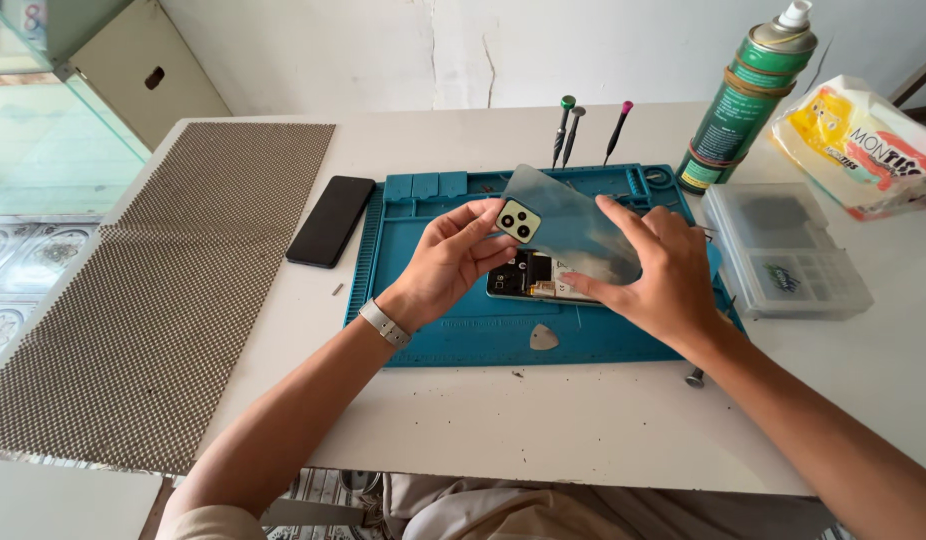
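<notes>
A pale grey-green phone back cover (pixel 568 215) with a square camera block is tilted up above an opened phone body (pixel 531 279) that lies on a blue repair mat (pixel 423 300). My left hand (pixel 451 262) grips the cover's camera corner. My right hand (pixel 658 270) holds the cover's right side, fingers spread over it and thumb near the phone's exposed insides. Part of the phone body is hidden under the cover and my hands.
A black phone (pixel 331 220) lies left of the mat. A grey triangular pick (pixel 544 338) rests on the mat's front. Three screwdrivers (pixel 573 130) stand behind it. A green spray can (pixel 748 95), a clear parts box (pixel 783 250), a tissue pack (pixel 863 145) sit right; a mesh mat (pixel 173 280) left.
</notes>
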